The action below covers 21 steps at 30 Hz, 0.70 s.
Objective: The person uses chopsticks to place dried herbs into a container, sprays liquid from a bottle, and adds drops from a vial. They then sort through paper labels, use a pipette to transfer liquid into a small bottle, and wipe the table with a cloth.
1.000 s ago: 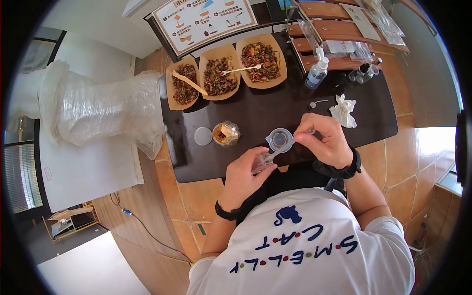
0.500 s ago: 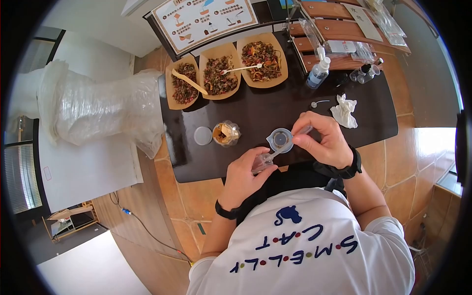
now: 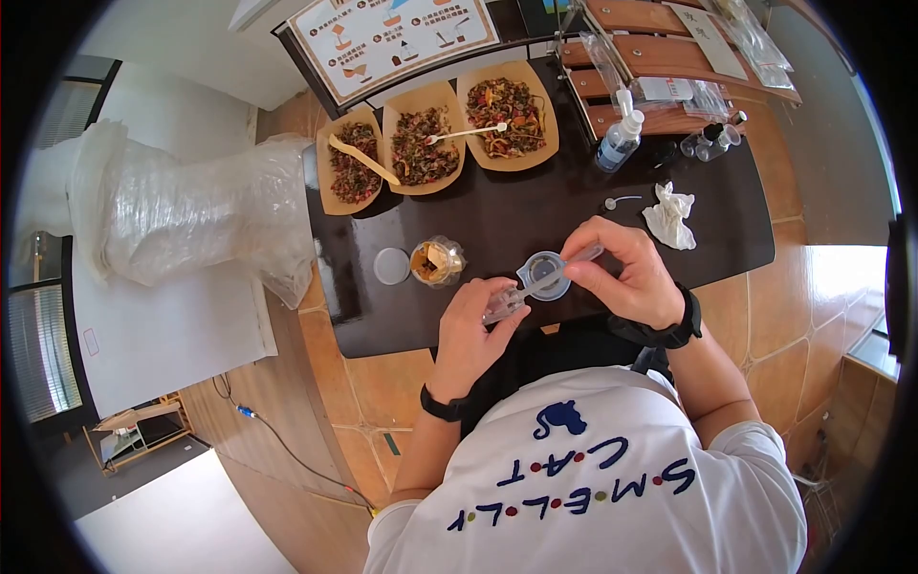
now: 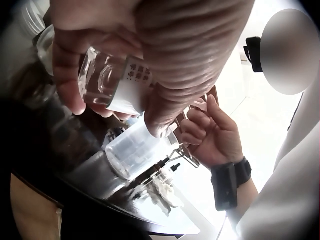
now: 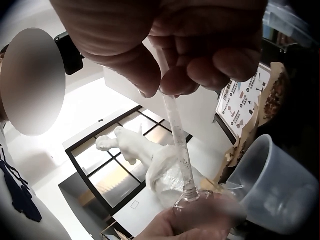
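Observation:
My left hand (image 3: 469, 335) holds a small clear glass bottle (image 4: 102, 75) with a white label, tilted, its mouth towards the right hand. Between thumb and fingertips, my right hand (image 3: 626, 273) pinches a clear plastic dropper (image 5: 180, 135). The dropper's lower end is in the bottle's neck, and small bubbles or droplets line its tube. Just beyond, a translucent measuring cup (image 5: 275, 185) with a spout stands on the dark table, partly behind the dropper in the head view. Left of it is an open jar (image 3: 438, 261) with pale and brown pieces, its white lid (image 3: 391, 267) beside it.
Three paper trays of dried petals stand at the back, the left one (image 3: 332, 196) with a wooden scoop (image 3: 363, 160). At right are a spray bottle (image 3: 620, 142), a crumpled tissue (image 3: 670, 215), a loose pump top (image 3: 612, 204) and small bottles (image 3: 712, 143) by a wooden rack (image 3: 669, 57).
My left hand and the bottle have shifted slightly left and away from the body. My right hand has moved a little left, and the dropper now crosses more of the cup's opening.

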Tool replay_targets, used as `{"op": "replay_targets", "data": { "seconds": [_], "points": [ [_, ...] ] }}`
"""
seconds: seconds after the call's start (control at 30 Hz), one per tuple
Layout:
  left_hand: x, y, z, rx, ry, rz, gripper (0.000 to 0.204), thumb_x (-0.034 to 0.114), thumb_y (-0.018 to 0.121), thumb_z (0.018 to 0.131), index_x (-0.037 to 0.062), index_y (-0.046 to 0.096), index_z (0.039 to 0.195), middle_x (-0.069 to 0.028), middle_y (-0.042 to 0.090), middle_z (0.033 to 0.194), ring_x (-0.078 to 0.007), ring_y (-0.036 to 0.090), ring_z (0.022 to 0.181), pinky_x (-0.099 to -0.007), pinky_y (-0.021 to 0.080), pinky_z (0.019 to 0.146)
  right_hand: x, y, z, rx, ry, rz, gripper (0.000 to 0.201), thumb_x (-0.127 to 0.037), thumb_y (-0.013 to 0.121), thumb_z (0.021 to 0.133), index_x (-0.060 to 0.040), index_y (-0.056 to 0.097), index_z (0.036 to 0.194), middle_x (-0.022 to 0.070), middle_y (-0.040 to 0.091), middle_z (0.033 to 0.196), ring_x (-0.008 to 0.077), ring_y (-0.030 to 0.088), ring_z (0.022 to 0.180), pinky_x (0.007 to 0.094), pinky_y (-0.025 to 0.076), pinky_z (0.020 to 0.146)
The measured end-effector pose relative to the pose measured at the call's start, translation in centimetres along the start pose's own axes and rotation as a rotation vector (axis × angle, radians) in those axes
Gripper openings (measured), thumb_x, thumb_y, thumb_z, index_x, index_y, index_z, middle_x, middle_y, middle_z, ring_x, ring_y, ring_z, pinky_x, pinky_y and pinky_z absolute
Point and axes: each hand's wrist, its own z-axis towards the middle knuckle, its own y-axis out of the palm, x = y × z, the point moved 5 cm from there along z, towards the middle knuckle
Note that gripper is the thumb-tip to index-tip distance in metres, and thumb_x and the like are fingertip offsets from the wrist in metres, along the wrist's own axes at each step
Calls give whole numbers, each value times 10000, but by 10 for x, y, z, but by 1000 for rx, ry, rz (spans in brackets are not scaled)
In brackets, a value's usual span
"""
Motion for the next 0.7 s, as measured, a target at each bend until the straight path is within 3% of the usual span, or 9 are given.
{"op": "replay_targets", "data": {
  "seconds": [0.47,0.7],
  "points": [
    [-5,4,6,-12,-6,-55,340,156,810,833,23,641,1097,-127,640,919,-309,642,809,-373,518,718,1,-4,6,0,33,2,109,-96,708,944,-22,643,992,31,634,788,70,531,649,231,429,590],
    [2,0,4,37,27,-20,325,152,807,832,23,637,1077,-127,627,900,-314,628,795,-382,509,698,-7,-18,0,86,-52,51,47,-38,682,952,-4,651,960,38,638,815,98,562,678,238,444,615]
  ]
}}
